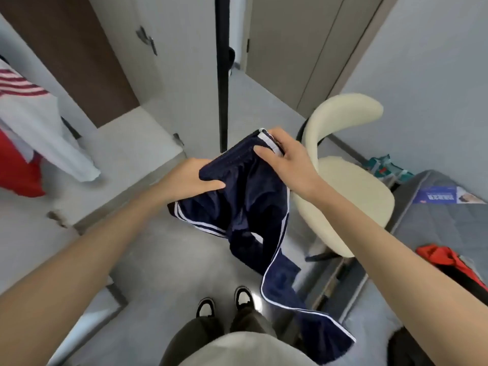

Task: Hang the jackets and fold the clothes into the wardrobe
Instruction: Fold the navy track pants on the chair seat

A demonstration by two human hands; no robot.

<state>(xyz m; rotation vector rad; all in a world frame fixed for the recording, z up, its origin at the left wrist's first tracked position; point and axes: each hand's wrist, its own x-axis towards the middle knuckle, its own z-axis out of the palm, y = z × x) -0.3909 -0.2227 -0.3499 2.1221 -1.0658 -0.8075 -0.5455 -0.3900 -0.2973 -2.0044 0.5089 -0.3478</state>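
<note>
Forearms [79, 254] reach out; left hand [194, 178] and right hand [285, 159] each grip the trousers [243, 207] at the waist, hanging unfolded over the floor [163, 260]. Clothes [34, 114] hang at left; a red garment [446, 257] lies on the bed [435, 220]. Much seems left.

Trousers [248, 207] hang between the left hand [190, 178] and right hand [285, 157], chair [351, 186] just right, mattress [435, 220] beyond it.
</note>
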